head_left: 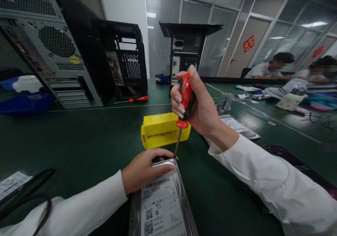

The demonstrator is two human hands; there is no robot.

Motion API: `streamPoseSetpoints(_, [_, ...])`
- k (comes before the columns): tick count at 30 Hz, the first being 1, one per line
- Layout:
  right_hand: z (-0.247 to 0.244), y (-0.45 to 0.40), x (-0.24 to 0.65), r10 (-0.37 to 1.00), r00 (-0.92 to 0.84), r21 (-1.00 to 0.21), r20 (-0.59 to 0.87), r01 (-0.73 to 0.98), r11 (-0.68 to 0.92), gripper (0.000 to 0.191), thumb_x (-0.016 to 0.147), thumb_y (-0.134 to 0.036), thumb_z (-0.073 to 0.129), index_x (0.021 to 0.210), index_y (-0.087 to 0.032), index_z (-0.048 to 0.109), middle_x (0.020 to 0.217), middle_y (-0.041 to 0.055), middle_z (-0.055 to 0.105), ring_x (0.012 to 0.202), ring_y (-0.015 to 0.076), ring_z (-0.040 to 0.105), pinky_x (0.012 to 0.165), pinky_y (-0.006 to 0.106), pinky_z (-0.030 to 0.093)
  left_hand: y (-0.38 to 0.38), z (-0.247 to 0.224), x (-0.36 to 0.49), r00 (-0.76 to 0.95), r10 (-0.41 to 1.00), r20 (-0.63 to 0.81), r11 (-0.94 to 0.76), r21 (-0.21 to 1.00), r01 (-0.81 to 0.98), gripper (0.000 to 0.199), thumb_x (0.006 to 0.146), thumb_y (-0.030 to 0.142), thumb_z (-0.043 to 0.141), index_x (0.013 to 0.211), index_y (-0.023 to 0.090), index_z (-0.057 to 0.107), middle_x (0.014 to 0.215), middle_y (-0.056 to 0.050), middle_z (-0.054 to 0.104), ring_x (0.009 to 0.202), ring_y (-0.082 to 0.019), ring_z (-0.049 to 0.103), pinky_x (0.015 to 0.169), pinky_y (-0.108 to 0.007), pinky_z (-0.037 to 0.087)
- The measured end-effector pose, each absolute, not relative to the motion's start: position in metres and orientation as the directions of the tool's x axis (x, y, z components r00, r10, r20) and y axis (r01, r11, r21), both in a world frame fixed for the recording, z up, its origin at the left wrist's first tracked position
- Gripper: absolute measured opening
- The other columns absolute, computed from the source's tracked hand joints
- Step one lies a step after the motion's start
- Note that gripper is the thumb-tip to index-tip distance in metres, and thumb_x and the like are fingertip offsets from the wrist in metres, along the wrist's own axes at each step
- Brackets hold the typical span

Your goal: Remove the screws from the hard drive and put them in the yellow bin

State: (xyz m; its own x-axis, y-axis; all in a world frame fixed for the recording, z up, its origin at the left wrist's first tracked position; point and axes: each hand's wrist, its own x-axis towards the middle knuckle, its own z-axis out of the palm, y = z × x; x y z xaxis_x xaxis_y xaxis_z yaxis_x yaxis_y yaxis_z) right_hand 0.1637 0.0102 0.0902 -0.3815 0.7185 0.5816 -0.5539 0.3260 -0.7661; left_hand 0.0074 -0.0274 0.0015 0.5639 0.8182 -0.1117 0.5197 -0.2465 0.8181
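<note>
A silver hard drive with a white label lies on the green table in front of me. My left hand grips its far end, the thumb on top and the fingers around the far edge. Wrapped around the red and black handle of a screwdriver is my right hand, with the thumb on the handle's top. The screwdriver's shaft points down, and its tip meets the drive's far right corner beside my left fingertips. Whether a screw sits under the tip is hidden. Just beyond stands a yellow bin holding small screws.
Computer cases stand along the back. A second screwdriver lies before them. To the right are another hard drive, a clear cup and a bottle. Black cable loops at left. Two people sit at far right.
</note>
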Motion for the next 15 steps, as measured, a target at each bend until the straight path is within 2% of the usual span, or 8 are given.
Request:
streamPoseSetpoints(3, [0.093,0.007,0.164,0.706,-0.408,-0.781,0.579,-0.525,0.337,0.046,0.089,-0.058,0.030,0.100,-0.019,0.051,0.061,-0.0033,0.042,0.044,0.0064,0.037,0.042,0.019,0.035,-0.026,0.001,0.007,0.567,0.817,-0.105,-0.249,0.822,0.512,0.035,0.079,0.040,0.063,0.109,0.021,0.066,0.113,-0.003,0.066,0.103,-0.023,0.058,0.090,-0.030,0.042])
streamPoseSetpoints(5, [0.095,0.002,0.163,0.710,-0.422,-0.804,0.564,-0.479,0.354,0.051,0.089,-0.060,0.025,0.096,-0.018,0.054,0.063,-0.0021,0.043,0.047,0.0069,0.040,0.045,0.019,0.038,-0.026,0.001,0.007,0.570,0.814,-0.112,-0.241,0.827,0.507,0.036,0.079,0.039,0.063,0.110,0.021,0.065,0.113,-0.003,0.066,0.104,-0.023,0.058,0.089,-0.030,0.042])
streamPoseSetpoints(8, [0.096,-0.003,0.161,0.714,-0.435,-0.819,0.549,-0.451,0.354,0.047,0.090,-0.057,0.027,0.088,-0.019,0.055,0.068,-0.0013,0.046,0.053,0.0070,0.045,0.053,0.020,0.042,-0.026,0.002,0.007,0.566,0.815,-0.125,-0.229,0.827,0.513,0.036,0.079,0.039,0.062,0.110,0.021,0.065,0.113,-0.003,0.066,0.103,-0.023,0.058,0.088,-0.031,0.043])
streamPoseSetpoints(11, [0.096,-0.003,0.162,0.699,-0.446,-0.800,0.559,-0.512,0.313,0.035,0.092,-0.045,0.034,0.088,-0.017,0.054,0.075,-0.0004,0.048,0.060,0.0079,0.050,0.060,0.022,0.047,-0.026,0.003,0.007,0.568,0.814,-0.119,-0.233,0.830,0.507,0.035,0.080,0.038,0.062,0.110,0.021,0.065,0.113,-0.003,0.066,0.103,-0.023,0.058,0.089,-0.031,0.043])
streamPoseSetpoints(15, [0.094,0.001,0.164,0.680,-0.434,-0.772,0.591,-0.549,0.320,0.024,0.092,-0.037,0.038,0.089,-0.016,0.050,0.079,0.0002,0.054,0.062,0.0081,0.054,0.060,0.022,0.047,-0.026,0.001,0.006,0.571,0.812,-0.119,-0.234,0.831,0.505,0.034,0.080,0.038,0.062,0.110,0.022,0.065,0.114,-0.003,0.066,0.105,-0.023,0.057,0.091,-0.032,0.042])
